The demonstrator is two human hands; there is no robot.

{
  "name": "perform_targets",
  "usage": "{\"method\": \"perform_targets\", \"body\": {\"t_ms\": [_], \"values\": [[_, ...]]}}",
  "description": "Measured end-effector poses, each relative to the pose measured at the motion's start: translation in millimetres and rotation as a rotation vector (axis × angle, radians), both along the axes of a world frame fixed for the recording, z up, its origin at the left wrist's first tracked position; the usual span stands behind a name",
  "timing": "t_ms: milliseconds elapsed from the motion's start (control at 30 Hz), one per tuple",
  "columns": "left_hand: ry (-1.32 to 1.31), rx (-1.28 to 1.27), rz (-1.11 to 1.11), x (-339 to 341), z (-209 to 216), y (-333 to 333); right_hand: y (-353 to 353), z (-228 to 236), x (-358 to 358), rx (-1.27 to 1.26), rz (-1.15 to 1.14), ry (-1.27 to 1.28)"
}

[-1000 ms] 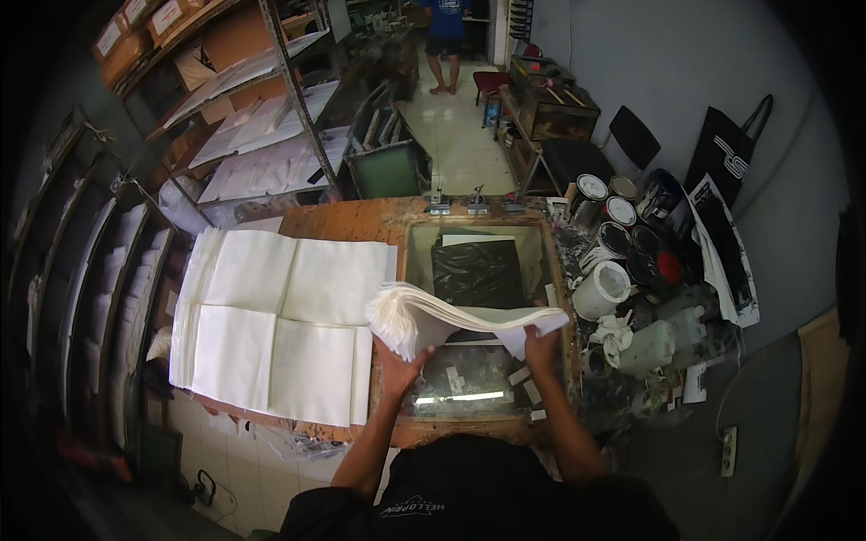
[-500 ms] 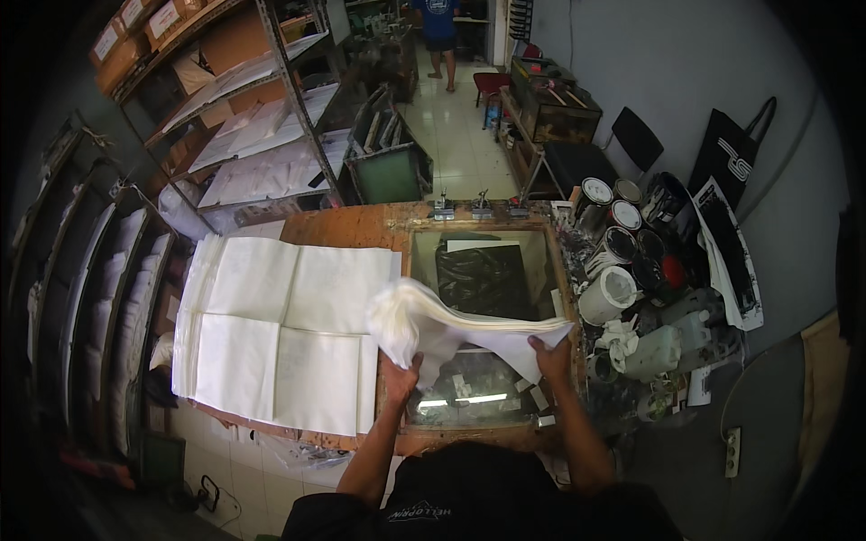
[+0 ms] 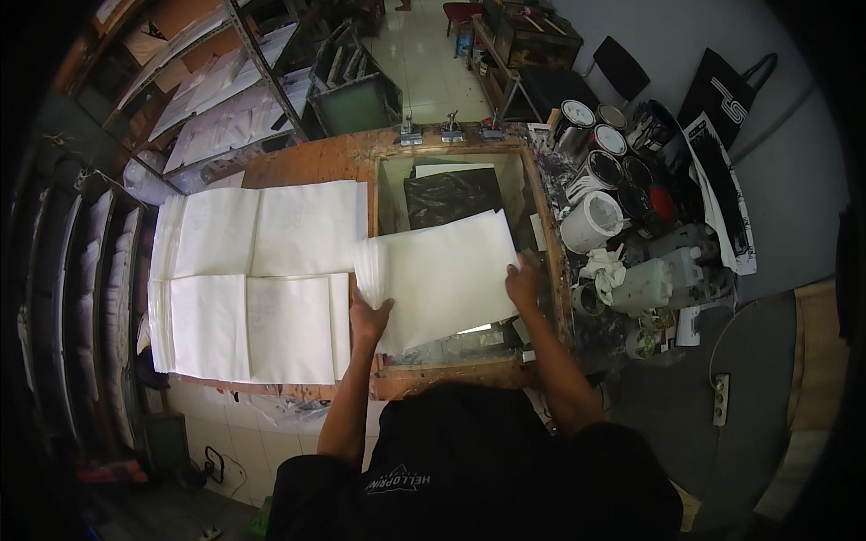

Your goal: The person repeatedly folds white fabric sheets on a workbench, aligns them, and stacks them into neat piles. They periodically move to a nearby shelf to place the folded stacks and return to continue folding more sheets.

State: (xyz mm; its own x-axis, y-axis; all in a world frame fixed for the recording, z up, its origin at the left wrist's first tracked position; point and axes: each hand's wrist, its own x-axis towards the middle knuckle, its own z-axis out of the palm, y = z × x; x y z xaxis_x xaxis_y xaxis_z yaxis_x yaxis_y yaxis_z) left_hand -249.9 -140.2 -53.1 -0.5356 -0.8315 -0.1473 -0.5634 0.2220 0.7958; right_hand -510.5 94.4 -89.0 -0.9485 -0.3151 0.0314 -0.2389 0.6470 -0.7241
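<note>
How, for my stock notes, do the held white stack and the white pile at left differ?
The held stack is between left hand and right hand; the left pile lies flat. The held stack is over the clear panel; the left pile is on the wooden table. The held stack looks smaller than the left pile. Both are white.

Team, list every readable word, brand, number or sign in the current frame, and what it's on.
Black shirt: pale lettering on it; I'm not transcribing printed text.
Black bag: white letter-like mark, likewise not transcribed.
Cans: any labels are too small to read.
Held white stack: no text that I can make out.
</note>
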Motion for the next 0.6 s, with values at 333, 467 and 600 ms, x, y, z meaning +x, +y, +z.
{"method": "perform_targets", "body": {"t_ms": [333,467,600], "values": [[0.608,-0.263,0.125,6,59,48,17,121,45,-0.708,-0.024,-0.109],[0.429,-0.082,0.005,12,29,47,34,83,35,-0.596,0.195,-0.177],[0.502,-0.027,0.012,-19,10,13,29,13,-22,-0.886,0.334,-0.379]]}}
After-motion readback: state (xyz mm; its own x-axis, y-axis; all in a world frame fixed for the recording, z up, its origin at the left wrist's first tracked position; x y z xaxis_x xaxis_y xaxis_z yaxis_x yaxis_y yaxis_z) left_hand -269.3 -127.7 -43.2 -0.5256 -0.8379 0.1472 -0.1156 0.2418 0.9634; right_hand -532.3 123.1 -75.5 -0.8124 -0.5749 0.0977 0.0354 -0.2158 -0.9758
